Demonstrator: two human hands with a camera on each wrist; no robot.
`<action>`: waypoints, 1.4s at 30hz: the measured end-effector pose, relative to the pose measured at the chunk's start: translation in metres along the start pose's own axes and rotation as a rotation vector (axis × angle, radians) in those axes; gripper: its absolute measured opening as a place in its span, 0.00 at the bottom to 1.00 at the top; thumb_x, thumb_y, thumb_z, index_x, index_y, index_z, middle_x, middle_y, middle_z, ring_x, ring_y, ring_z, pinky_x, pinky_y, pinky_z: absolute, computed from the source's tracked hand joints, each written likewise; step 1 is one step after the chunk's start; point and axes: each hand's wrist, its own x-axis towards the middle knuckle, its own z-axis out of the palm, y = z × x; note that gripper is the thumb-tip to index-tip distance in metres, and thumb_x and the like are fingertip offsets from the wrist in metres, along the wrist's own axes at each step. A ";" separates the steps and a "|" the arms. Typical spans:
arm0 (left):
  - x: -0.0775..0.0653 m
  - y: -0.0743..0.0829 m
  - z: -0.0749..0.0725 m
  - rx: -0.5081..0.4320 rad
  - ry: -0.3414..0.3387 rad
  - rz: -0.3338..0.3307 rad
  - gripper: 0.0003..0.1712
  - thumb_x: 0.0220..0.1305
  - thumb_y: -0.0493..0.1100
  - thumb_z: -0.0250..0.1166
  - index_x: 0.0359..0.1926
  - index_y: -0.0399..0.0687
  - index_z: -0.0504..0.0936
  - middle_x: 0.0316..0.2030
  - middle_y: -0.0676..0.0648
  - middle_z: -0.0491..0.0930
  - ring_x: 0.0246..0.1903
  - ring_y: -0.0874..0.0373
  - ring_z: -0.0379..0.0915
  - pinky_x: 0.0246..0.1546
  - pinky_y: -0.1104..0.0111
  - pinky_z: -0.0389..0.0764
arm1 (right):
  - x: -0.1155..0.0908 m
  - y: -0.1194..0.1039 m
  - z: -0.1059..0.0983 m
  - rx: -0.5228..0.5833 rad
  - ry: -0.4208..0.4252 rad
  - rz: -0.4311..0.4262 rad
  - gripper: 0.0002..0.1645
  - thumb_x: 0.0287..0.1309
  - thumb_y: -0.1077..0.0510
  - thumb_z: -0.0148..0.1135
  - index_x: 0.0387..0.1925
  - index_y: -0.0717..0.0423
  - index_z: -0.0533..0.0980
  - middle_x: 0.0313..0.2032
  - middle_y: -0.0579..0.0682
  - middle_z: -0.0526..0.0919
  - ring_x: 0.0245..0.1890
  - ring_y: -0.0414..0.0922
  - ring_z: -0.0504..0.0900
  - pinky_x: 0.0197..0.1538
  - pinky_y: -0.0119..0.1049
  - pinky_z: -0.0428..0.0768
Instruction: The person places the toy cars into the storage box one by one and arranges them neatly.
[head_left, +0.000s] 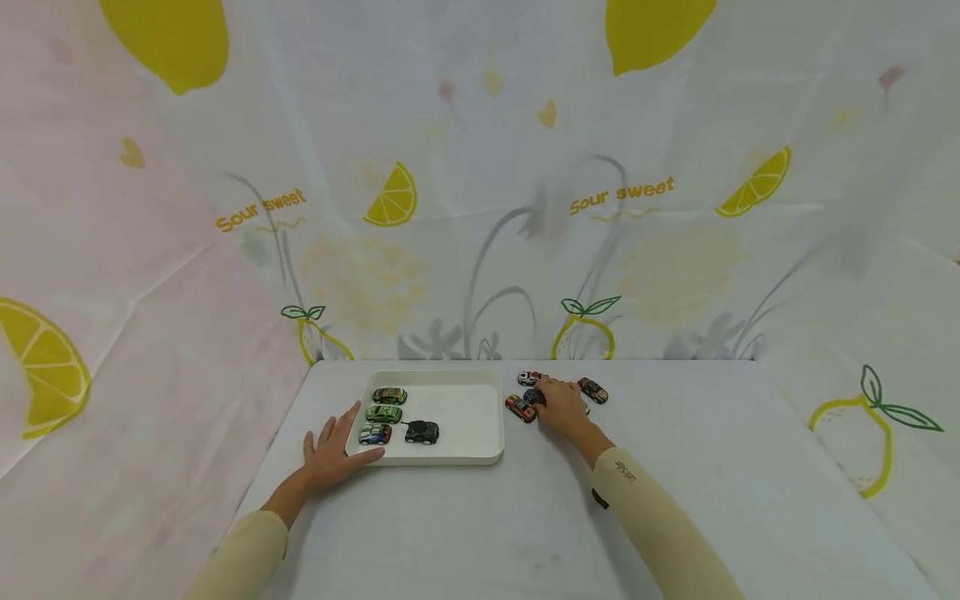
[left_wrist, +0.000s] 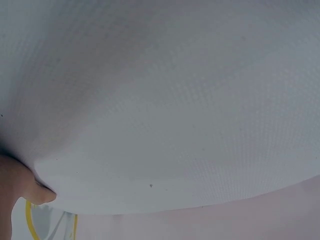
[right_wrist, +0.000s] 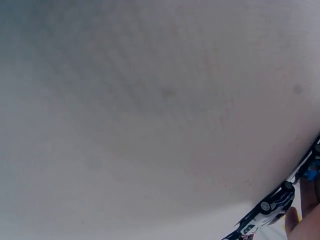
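A white rectangular tray [head_left: 465,417] holds several toy cars. Two green cars [head_left: 390,395] and a white, blue and green car [head_left: 375,434] line its left side, with a black toy vehicle [head_left: 422,432] beside them. My left hand [head_left: 330,457] rests spread at the tray's front left corner, its thumb along the front rim. To the right of the tray, my right hand [head_left: 562,408] pinches a dark blue toy car [head_left: 533,397], partly hidden by the fingers. In the right wrist view, blue shows by the fingers, and a white toy car [right_wrist: 267,212] lies near the thumb.
Around my right hand are an orange car [head_left: 521,408], a white and red car [head_left: 531,378] and a dark red car [head_left: 592,390]. Another is mostly hidden behind the hand. A lemon-printed cloth [head_left: 480,250] hangs behind the white table [head_left: 465,533].
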 end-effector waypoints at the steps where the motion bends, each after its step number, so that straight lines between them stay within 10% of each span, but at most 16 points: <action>1: 0.000 0.000 0.000 0.001 0.000 0.000 0.64 0.56 0.73 0.61 0.79 0.51 0.38 0.76 0.32 0.46 0.74 0.30 0.30 0.64 0.30 0.23 | 0.000 0.000 -0.001 0.009 0.008 -0.001 0.25 0.62 0.53 0.66 0.59 0.58 0.77 0.61 0.62 0.78 0.61 0.58 0.77 0.63 0.59 0.70; 17: 0.001 -0.005 0.006 -0.022 0.040 0.036 0.64 0.54 0.75 0.62 0.79 0.54 0.38 0.75 0.32 0.48 0.74 0.29 0.32 0.63 0.30 0.23 | -0.001 0.003 -0.013 0.334 0.146 0.037 0.22 0.55 0.63 0.69 0.52 0.66 0.80 0.46 0.63 0.82 0.50 0.57 0.80 0.54 0.52 0.78; 42: 0.000 -0.003 0.002 -0.011 0.036 0.026 0.64 0.54 0.74 0.63 0.79 0.51 0.40 0.75 0.31 0.49 0.74 0.29 0.33 0.65 0.30 0.25 | 0.028 -0.061 -0.012 0.404 0.095 0.090 0.20 0.64 0.59 0.63 0.57 0.58 0.77 0.55 0.60 0.77 0.56 0.56 0.78 0.60 0.56 0.74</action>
